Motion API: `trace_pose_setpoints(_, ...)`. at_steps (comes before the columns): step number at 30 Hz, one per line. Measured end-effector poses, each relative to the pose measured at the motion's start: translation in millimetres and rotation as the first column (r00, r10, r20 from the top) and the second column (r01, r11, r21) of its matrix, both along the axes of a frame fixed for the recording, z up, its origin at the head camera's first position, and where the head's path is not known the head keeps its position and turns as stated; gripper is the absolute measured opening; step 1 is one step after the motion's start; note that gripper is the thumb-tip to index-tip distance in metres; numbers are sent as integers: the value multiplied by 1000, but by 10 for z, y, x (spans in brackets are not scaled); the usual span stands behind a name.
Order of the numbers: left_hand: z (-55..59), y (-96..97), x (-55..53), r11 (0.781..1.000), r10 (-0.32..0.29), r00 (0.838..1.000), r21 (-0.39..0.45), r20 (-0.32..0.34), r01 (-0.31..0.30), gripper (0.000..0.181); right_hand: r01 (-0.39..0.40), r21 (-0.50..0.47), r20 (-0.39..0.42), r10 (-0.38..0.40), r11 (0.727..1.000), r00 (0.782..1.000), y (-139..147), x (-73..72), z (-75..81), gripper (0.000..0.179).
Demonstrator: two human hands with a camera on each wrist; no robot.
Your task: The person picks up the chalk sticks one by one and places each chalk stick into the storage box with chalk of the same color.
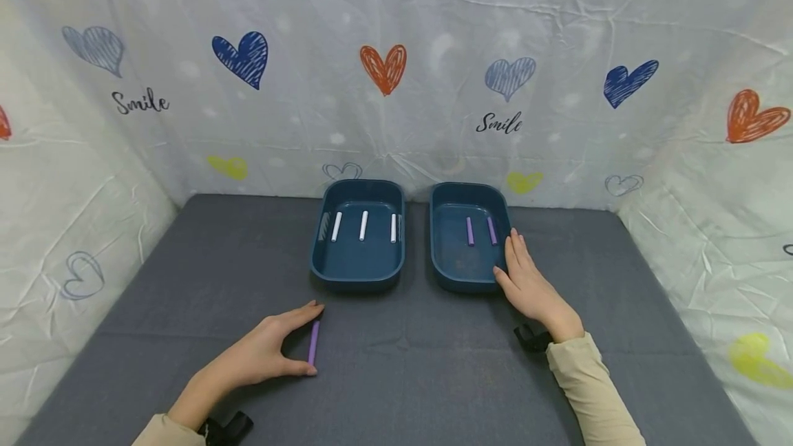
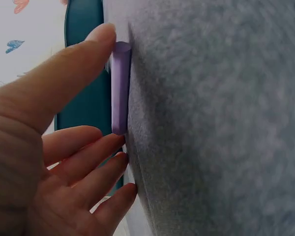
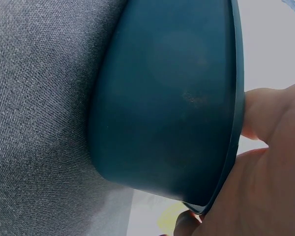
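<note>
My left hand (image 1: 263,349) is at the front left of the table, thumb and fingers spread around a purple chalk stick (image 1: 313,344). In the left wrist view the thumb is beside one end of the chalk (image 2: 120,88) and fingertips are close to the other; whether they press on it is unclear. My right hand (image 1: 533,288) rests along the right side of the right blue bin (image 1: 461,277), fingers straight, thumb at its front corner. Two purple chalk sticks (image 1: 470,232) lie in that bin. Up close, the right wrist view shows the bin's outer wall (image 3: 162,108).
Left of that bin stands a matching blue bin (image 1: 356,274) holding three white chalk sticks (image 1: 363,226). Both are on the grey cloth-covered table (image 1: 409,377), near its back edge. A white curtain (image 1: 434,19) printed with hearts hangs behind and at the sides.
</note>
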State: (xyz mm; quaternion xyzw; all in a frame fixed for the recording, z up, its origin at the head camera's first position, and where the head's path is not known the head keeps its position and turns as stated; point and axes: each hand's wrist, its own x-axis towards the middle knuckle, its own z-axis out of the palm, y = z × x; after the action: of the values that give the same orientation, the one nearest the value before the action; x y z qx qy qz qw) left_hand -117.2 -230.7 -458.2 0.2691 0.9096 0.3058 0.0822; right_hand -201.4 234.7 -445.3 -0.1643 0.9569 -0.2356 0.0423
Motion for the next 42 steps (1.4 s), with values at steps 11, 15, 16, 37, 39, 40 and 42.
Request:
trace_pose_setpoints(11, 15, -1, -1, 1000, -25, 999, -18, 35, 26, 93, 6, -1, 3, -6, 1000, 1000, 5, -12, 2, 70)
trace_pose_setpoints(15, 17, -4, -11, 999, -24, 1000, -24, 21, 24, 87, 6, 1, 1, -6, 1000, 1000, 2, -16, 1, 70)
trace_pose_setpoints(16, 15, -4, -13, 999, -25, 1000, -24, 18, 25, 86, 6, 1, 2, -6, 1000, 1000, 1, -16, 2, 70)
trace_pose_setpoints(37, 27, 27, -24, 999, 5, 1000, -35, -16, -5, 80, 7, -4, 5, -7, 1000, 1000, -7, -10, 4, 70)
trace_pose_setpoints(39, 27, 34, -26, 999, 11, 1000, -34, -17, -12, 80, 8, -5, 8, -8, 1000, 1000, -7, -9, 3, 70)
trace_pose_setpoints(40, 28, 37, -27, 999, 14, 1000, -33, -19, -15, 79, 9, -4, 9, -9, 1000, 1000, -7, -9, 3, 70)
trace_pose_setpoints(42, 30, 43, -30, 999, 21, 1000, -32, -22, -22, 79, 11, -7, 9, -11, 1000, 1000, -7, -8, 5, 70)
